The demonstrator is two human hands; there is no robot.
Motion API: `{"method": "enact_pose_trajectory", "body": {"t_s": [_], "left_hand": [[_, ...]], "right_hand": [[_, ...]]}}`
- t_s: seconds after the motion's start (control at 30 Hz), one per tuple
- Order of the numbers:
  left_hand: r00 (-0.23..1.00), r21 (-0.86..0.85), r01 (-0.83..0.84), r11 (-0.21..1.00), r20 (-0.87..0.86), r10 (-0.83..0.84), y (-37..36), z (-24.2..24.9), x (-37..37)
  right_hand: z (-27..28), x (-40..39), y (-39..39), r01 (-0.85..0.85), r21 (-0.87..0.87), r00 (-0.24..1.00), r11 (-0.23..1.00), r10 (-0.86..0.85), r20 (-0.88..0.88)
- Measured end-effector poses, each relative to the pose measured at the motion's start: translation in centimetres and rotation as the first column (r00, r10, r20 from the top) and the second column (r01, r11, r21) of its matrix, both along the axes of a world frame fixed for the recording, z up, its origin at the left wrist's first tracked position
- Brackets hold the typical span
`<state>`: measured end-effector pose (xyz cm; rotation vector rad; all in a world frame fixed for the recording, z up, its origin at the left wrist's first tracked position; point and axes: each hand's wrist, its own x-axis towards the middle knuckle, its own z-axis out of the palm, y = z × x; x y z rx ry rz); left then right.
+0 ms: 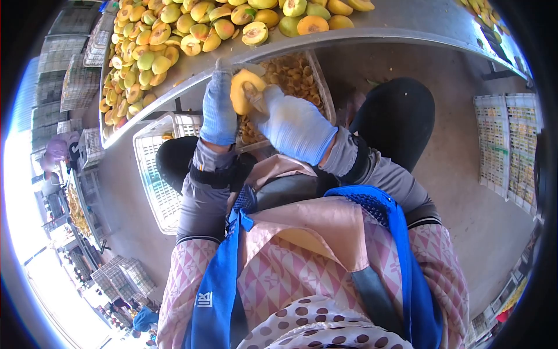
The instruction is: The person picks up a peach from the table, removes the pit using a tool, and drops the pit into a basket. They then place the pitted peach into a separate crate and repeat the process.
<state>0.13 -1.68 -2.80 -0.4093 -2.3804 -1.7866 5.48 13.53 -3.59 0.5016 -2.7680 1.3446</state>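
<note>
A yellow peach half is held up between my hands, its cut face with the brown pit hollow turned toward my right side. My left hand, in a pale blue knit glove, grips it from the left with the thumb pointing up. My right hand, gloved alike, is closed right against the pit hollow. Whatever is in its fingers is too small and hidden to name. Below the fruit, a crate contains many brown pits or scraps.
A metal-edged table ahead bears a heap of halved peaches. A white plastic basket stands by my left knee. Stacked crates are at the right and more crates at the left. Another person is far left.
</note>
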Motion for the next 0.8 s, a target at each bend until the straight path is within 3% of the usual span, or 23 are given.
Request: {"method": "enact_pose_trajectory", "body": {"t_s": [0.07, 0.13, 0.23, 0.4, 0.47, 0.53, 0.6, 0.7, 0.8], "left_hand": [[0.965, 0.337, -0.096, 0.936, 0.261, 0.005, -0.4, -0.6, -0.9], [0.671, 0.629, -0.368, 0.684, 0.689, -0.273, -0.4, 1.8, -1.5], [0.601, 0.660, -0.337, 0.671, 0.700, -0.386, -1.2, 1.7, -1.5], [0.533, 0.824, -0.293, 0.485, 0.562, -0.632, -2.1, 1.7, -1.5], [0.551, 0.756, -0.368, 0.542, 0.647, -0.528, -2.7, 1.5, -1.6], [0.612, 0.732, -0.383, 0.564, 0.658, -0.438, -4.2, 1.9, -2.2], [0.699, 0.751, -0.338, 0.567, 0.604, -0.384, -6.3, 1.8, -2.9], [0.735, 0.708, -0.377, 0.597, 0.621, -0.273, -11.8, 2.7, -4.1], [0.807, 0.714, -0.381, 0.587, 0.567, -0.166, -20.2, 1.7, -5.4]], "right_hand": [[0.8, -0.7, 0.5, 0.034, -0.361, 0.993, 0.932, 0.008, 0.115], [2.0, -0.8, 1.3, 0.120, -0.579, 0.962, 0.807, 0.050, 0.269], [2.9, -1.3, 1.8, 0.246, -0.691, 0.870, 0.680, 0.159, 0.466], [4.4, -1.2, 2.1, 0.240, -0.732, 0.843, 0.638, 0.237, 0.483], [4.4, -0.8, 2.2, 0.168, -0.679, 0.882, 0.715, 0.199, 0.428], [2.1, -1.3, 1.9, 0.018, -0.496, 0.964, 0.868, 0.116, 0.238], [0.9, -1.4, 1.2, 0.055, -0.449, 0.977, 0.892, 0.045, 0.210], [1.7, -1.5, 0.9, 0.138, -0.395, 0.904, 0.908, 0.048, 0.426], [1.0, -1.4, 0.8, 0.134, -0.372, 0.910, 0.919, 0.035, 0.413]]}}
